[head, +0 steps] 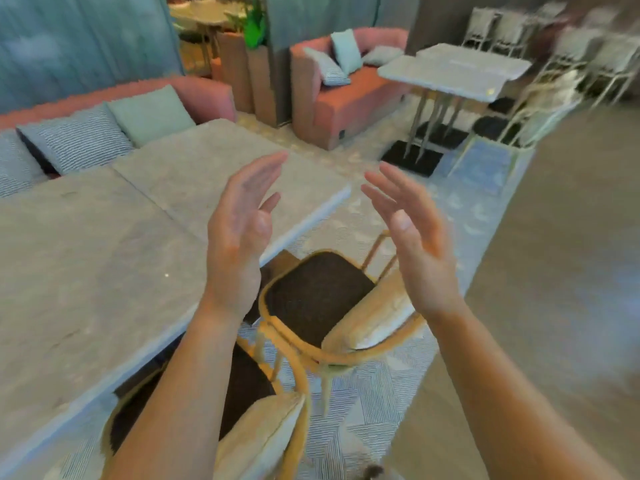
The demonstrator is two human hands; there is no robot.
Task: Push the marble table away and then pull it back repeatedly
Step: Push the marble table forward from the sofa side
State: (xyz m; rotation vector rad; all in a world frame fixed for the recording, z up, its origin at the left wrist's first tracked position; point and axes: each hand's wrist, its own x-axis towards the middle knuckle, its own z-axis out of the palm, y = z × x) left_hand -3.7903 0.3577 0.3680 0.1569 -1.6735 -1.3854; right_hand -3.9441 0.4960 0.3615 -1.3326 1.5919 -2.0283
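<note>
A grey marble table [194,164] with a square top stands left of centre, butted against a second marble table [69,258] nearer to me. My left hand [239,233] is raised above the near edge of the tabletop, palm turned right, fingers spread, holding nothing. My right hand [412,244] hangs in the air to the right of the table, over a chair, palm turned left, fingers apart and empty. Neither hand touches the table.
Two wicker chairs with dark seats [315,292] [194,410] and cream cushions are tucked at the table's near side. A pink sofa [194,95] with cushions runs behind the tables. Another marble table [450,71] and white chairs [540,109] stand at the back right.
</note>
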